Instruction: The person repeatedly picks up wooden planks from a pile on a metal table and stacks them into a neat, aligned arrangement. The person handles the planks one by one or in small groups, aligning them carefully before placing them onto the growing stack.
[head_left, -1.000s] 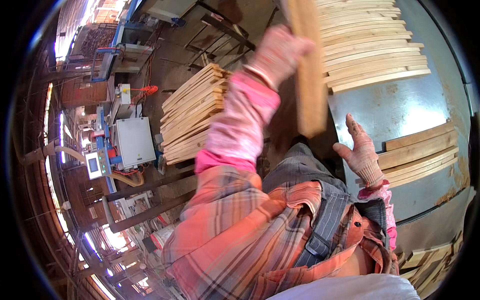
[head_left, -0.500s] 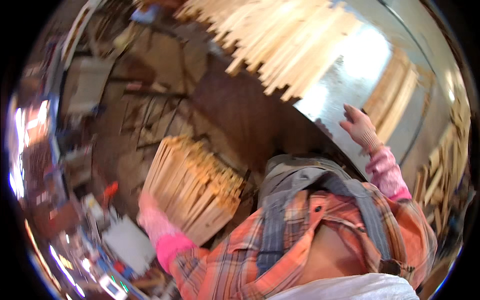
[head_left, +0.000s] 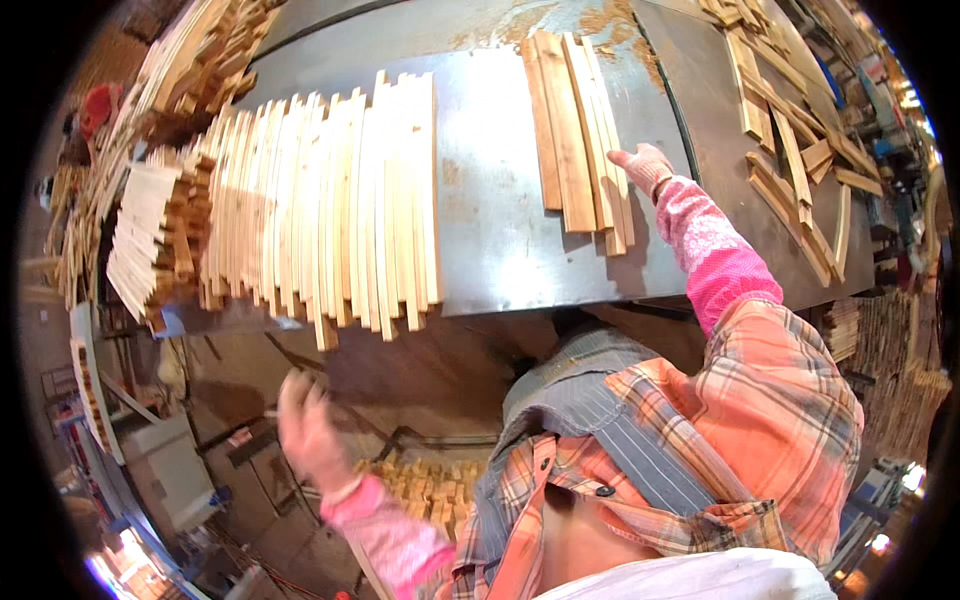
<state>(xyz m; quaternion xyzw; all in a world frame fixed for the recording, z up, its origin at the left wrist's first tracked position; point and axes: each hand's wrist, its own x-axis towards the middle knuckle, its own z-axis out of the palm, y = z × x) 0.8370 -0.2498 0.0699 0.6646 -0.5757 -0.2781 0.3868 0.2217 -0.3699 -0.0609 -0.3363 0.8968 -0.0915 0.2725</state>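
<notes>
My right hand (head_left: pixel 645 168) reaches over the metal tabletop, fingers stretched toward a small group of wooden strips (head_left: pixel 575 130). Its fingertips are at the outer right strip; whether they touch it I cannot tell. My left hand (head_left: pixel 312 435), smeared by motion, is in the air off the table's near edge. Its fingers look apart, with nothing seen in them. Below that hand, partly hidden by my arm and clothes, is a stack of wooden strips (head_left: pixel 425 490) with its ends showing. A wide row of pale strips (head_left: pixel 330 200) lies side by side on the table.
The metal table (head_left: pixel 490 200) has sawdust (head_left: pixel 590 25) at its far side. Loose offcuts (head_left: pixel 800 150) lie scattered on the right. More stacked strips (head_left: pixel 145 230) stand at the left end. Metal stands (head_left: pixel 265 460) are on the floor at left.
The view has swung to the right and up onto the table. My left hand has come off the side of the strip stack. My right hand has moved farther over the table to the small group of strips.
</notes>
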